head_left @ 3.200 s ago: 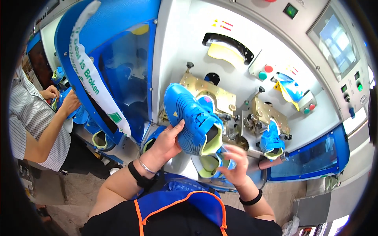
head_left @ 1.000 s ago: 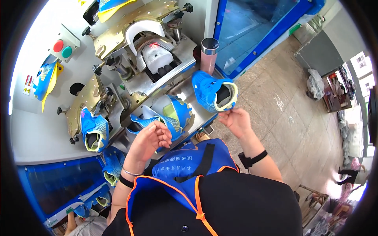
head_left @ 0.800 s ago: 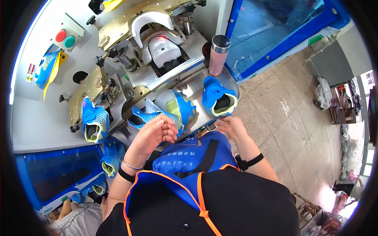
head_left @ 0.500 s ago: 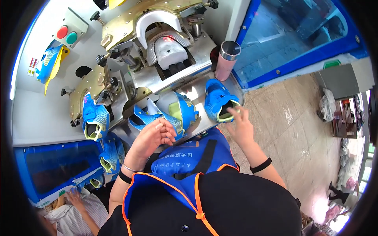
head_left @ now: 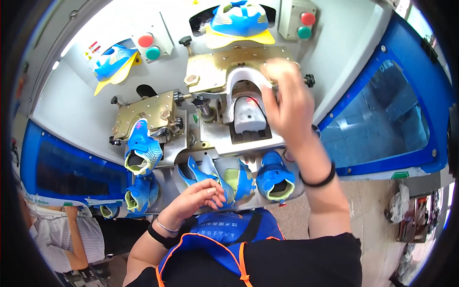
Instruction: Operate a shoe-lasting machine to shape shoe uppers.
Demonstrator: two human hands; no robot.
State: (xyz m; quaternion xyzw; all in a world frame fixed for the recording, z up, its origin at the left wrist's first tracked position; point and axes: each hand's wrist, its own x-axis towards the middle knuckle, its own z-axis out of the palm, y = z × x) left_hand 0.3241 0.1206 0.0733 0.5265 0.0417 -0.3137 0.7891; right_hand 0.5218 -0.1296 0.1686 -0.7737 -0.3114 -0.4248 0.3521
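My right hand (head_left: pixel 289 103) is raised in front of the brass-coloured clamp plate (head_left: pixel 229 60) of the shoe-moulding machine, its fingers smeared by motion. A gap shows between thumb and fingers, and I see nothing held. Below and left of it are the white U-shaped pad (head_left: pixel 233 88) and the grey heel mould (head_left: pixel 249 115), which is bare. My left hand (head_left: pixel 203 195) hovers loosely curled with nothing in it, just in front of a blue shoe upper (head_left: pixel 244 182) with a lime lining. Right of that, another blue shoe upper (head_left: pixel 276 177) lies on the metal ledge.
A blue-and-yellow shoe upper (head_left: pixel 241 21) sits on a mould at the top, another one (head_left: pixel 114 64) at left. Red and green buttons (head_left: pixel 306 25) flank them. A blue shoe upper (head_left: pixel 142 150) rests by the left clamp. A co-worker (head_left: pixel 79 234) is at lower left.
My right hand has left the shoe upper at the ledge's right end and risen to the machine. My left hand stays near the ledge. The view has shifted, showing more of the machine's top.
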